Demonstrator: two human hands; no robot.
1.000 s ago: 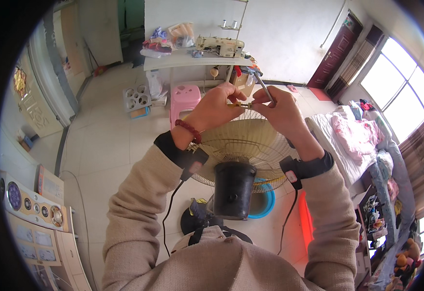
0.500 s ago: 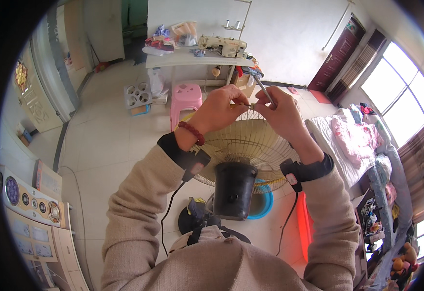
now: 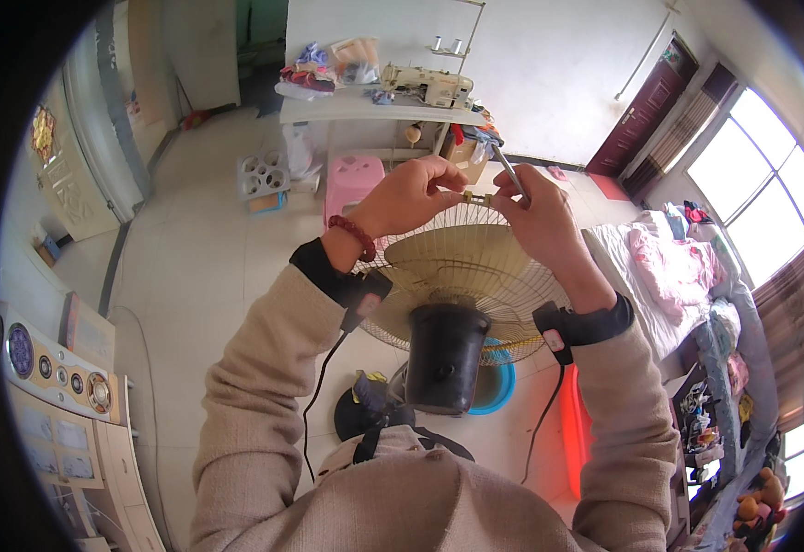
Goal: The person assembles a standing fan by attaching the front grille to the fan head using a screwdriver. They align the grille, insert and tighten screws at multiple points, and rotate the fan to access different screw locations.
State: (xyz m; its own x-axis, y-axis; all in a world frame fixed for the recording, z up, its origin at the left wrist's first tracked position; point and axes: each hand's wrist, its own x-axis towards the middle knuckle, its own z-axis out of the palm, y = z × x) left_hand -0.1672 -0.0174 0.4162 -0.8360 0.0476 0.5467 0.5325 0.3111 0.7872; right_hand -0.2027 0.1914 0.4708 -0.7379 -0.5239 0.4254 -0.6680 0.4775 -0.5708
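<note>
Fan guard (image 3: 475, 267) sits just below my hands, at its top rim a small brass fitting (image 3: 475, 198) pinched by my left hand (image 3: 411, 195); my right hand (image 3: 535, 216) is closed on a thin metal tool (image 3: 509, 172). I judge the fitting could slip and drop to the tiled floor (image 3: 208, 267); a sewing table (image 3: 374, 109) stands beyond.

Tiled floor (image 3: 199, 267) – pink stool (image 3: 354, 182), fan base (image 3: 358, 416)

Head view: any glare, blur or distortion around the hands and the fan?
Head view: fisheye bends the walls and door near the black rim; windows blow out at right; left hand, right hand and fan grille stay evenly lit and sharp.
</note>
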